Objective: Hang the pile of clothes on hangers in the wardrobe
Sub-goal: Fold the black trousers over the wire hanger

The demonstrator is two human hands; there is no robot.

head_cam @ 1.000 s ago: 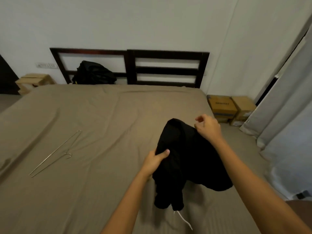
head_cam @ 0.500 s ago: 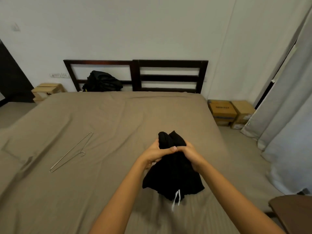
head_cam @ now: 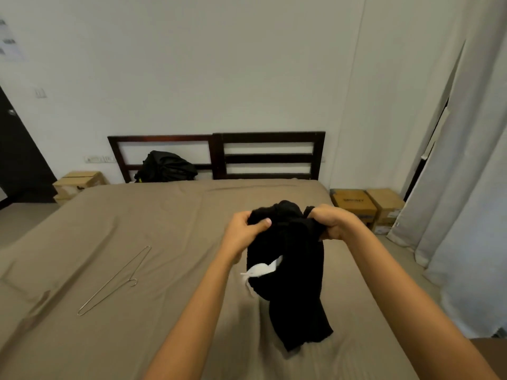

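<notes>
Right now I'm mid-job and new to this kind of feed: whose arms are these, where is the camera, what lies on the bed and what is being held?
There is no machine here. These are a person's two bare arms, seen from one wide-angle camera worn on their head, looking forward and down. It is the only view.

The left hand and right hand both grip the top of a black garment, which hangs down toward the brown bed. Something white shows on its front, too blurred to name.

A thin wire hanger lies flat on the bed to the left, untouched. A black bundle sits against the dark headboard. Cardboard boxes stand on the floor at the right, by the curtain. No wardrobe is in view.
</notes>
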